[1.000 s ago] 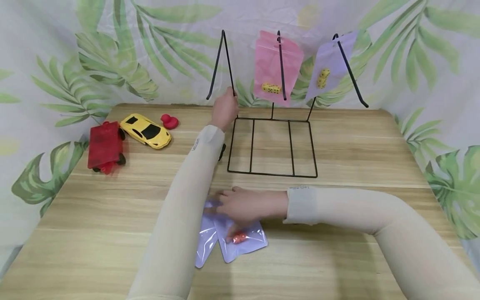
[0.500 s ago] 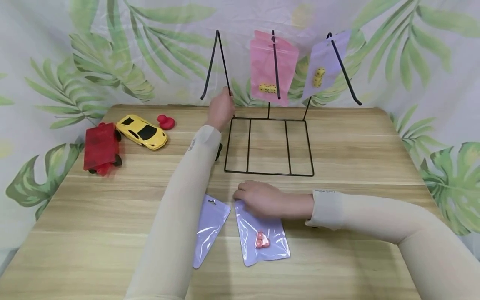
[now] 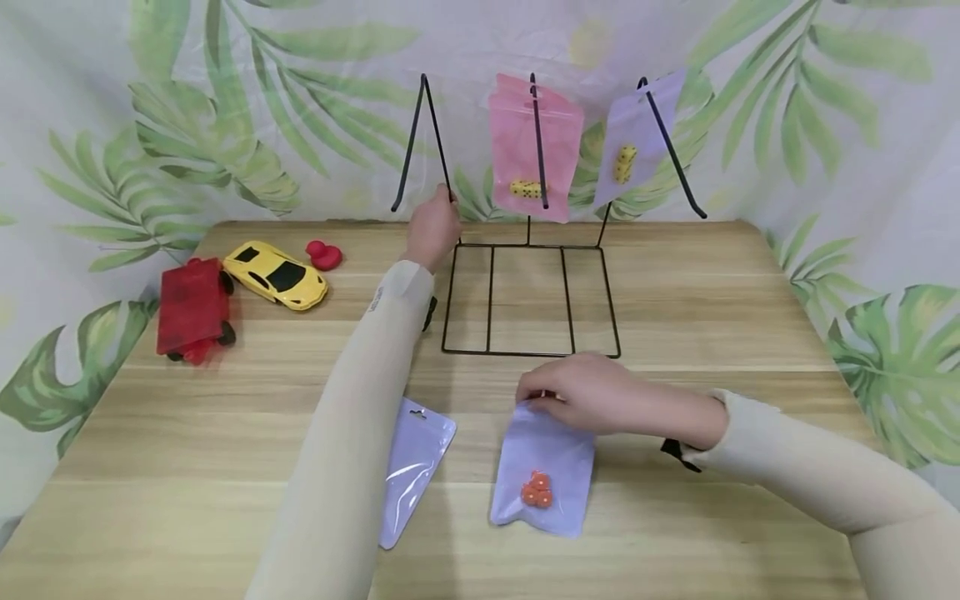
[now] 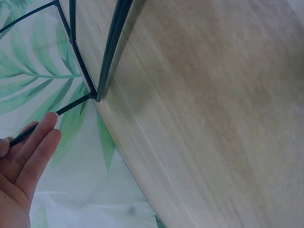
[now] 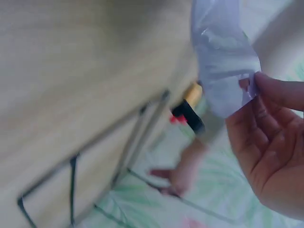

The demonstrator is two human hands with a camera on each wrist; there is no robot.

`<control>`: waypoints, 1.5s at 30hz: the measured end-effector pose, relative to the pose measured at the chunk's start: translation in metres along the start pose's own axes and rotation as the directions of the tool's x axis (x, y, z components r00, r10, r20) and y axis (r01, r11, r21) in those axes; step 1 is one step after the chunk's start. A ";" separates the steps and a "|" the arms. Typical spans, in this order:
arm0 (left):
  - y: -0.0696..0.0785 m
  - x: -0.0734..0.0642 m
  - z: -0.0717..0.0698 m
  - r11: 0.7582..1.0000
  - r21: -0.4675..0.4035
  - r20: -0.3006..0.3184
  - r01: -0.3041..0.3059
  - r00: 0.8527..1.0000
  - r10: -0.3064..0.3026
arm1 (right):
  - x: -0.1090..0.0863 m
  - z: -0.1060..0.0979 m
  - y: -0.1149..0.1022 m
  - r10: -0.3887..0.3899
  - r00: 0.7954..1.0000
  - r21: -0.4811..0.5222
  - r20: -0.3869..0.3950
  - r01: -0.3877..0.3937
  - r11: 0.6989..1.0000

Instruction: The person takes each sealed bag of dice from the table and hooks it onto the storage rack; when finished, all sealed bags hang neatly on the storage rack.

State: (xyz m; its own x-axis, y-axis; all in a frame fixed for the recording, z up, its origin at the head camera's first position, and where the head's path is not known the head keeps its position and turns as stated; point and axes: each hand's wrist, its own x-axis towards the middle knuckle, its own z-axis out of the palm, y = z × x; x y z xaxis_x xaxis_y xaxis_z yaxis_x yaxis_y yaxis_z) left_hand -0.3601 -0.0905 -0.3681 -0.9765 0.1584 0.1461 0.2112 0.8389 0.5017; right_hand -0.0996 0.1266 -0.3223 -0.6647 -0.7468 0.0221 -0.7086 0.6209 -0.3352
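Observation:
My left hand grips the left upright of a black wire rack; in the left wrist view its fingers and thumb close round the thin rod. With my right hand I pinch the top edge of a purple zip bag that holds orange dice. In the right wrist view the thumb and fingers hold the corner of this bag by its hang hole. A second purple bag lies on the table, partly hidden by the left forearm.
Pink bags with yellow dice hang on the middle hook, a purple bag on the right hook. The left hook bears no bag. At the left lie a red bag over a wheeled toy, a yellow toy car and a red duck.
My right hand has drawn the dice-filled purple bag rightward, away from the other purple bag, and its top edge is now lifted. My left hand keeps its grip on the rack.

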 end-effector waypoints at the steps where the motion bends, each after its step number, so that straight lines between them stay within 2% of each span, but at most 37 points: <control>1: -0.001 0.000 0.000 1.000 -0.003 0.001 0.003 1.000 -0.003 | -0.006 -0.006 0.001 -0.015 0.999 -0.006 -0.032 0.015 1.000; 3: -0.002 0.000 -0.001 1.000 -0.004 -0.004 0.004 1.000 -0.004 | -0.016 -0.019 0.003 -0.052 0.993 -0.033 -0.110 0.049 0.998; 5: -0.003 0.000 -0.001 1.000 0.001 -0.011 0.005 1.000 -0.005 | -0.026 -0.031 0.007 -0.106 0.974 -0.077 -0.201 0.092 0.993; 7: -0.004 0.000 -0.001 1.000 0.007 -0.019 0.005 1.000 -0.005 | -0.034 -0.045 0.010 -0.164 0.941 -0.130 -0.296 0.130 0.983; 8: -0.005 0.000 -0.002 1.000 0.012 -0.021 0.004 1.000 -0.004 | -0.037 -0.053 0.012 -0.202 0.916 -0.156 -0.346 0.156 0.975; 9: -0.005 0.000 -0.002 1.000 0.014 -0.022 0.003 1.000 -0.003 | -0.040 -0.060 0.013 -0.242 0.887 -0.191 -0.392 0.179 0.965; 11: -0.006 -0.001 -0.002 1.000 0.013 -0.021 0.005 1.000 -0.005 | -0.045 -0.077 0.014 -0.304 0.816 -0.275 -0.491 0.186 0.943; 13: -0.006 -0.001 -0.003 1.000 0.010 -0.018 0.009 1.000 -0.009 | -0.048 -0.092 0.014 -0.331 0.727 -0.336 -0.602 0.145 0.931; 16: -0.006 -0.002 -0.004 1.000 0.009 -0.021 0.009 1.000 -0.009 | -0.051 -0.110 0.013 -0.285 0.602 -0.347 -0.746 0.015 0.938; 18: -0.006 -0.002 -0.005 1.000 0.012 -0.025 0.006 1.000 -0.006 | -0.051 -0.118 0.015 -0.229 0.542 -0.296 -0.809 -0.038 0.955; 19: -0.006 -0.002 -0.006 1.000 0.013 -0.028 0.004 1.000 -0.004 | -0.049 -0.122 0.017 -0.206 0.532 -0.279 -0.822 -0.060 0.958; 21: -0.006 -0.002 -0.006 1.000 0.013 -0.028 0.007 1.000 -0.006 | -0.046 -0.128 0.022 -0.172 0.524 -0.245 -0.834 -0.073 0.967; 28: -0.009 -0.002 -0.004 1.000 0.000 -0.011 0.007 1.000 -0.007 | -0.036 -0.128 0.042 -0.175 0.591 -0.250 -0.787 -0.047 0.967; 30: -0.009 -0.001 -0.003 1.000 0.001 -0.014 0.001 1.000 -0.001 | -0.034 -0.127 0.045 -0.172 0.596 -0.248 -0.784 -0.048 0.967; 37: -0.006 -0.004 -0.003 1.000 0.002 -0.014 -0.008 1.000 0.008 | -0.035 -0.128 0.042 -0.166 0.581 -0.241 -0.797 -0.054 0.969; 43: -0.007 -0.005 -0.007 1.000 0.012 -0.043 -0.025 0.999 0.026 | -0.037 -0.128 0.031 -0.225 0.518 -0.274 -0.826 -0.019 0.962; 45: -0.008 -0.005 -0.008 0.999 0.020 -0.061 -0.029 0.998 0.030 | -0.036 -0.131 0.031 -0.228 0.530 -0.276 -0.817 -0.013 0.961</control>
State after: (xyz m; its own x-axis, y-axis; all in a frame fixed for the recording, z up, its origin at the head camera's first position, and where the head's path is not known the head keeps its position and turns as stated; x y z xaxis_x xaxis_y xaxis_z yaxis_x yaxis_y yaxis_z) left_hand -0.3564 -0.1021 -0.3657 -0.9652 0.1517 0.2130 0.2386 0.8440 0.4804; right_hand -0.1286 0.2038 -0.2101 -0.3839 -0.3423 0.8576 -0.7379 0.6720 -0.0621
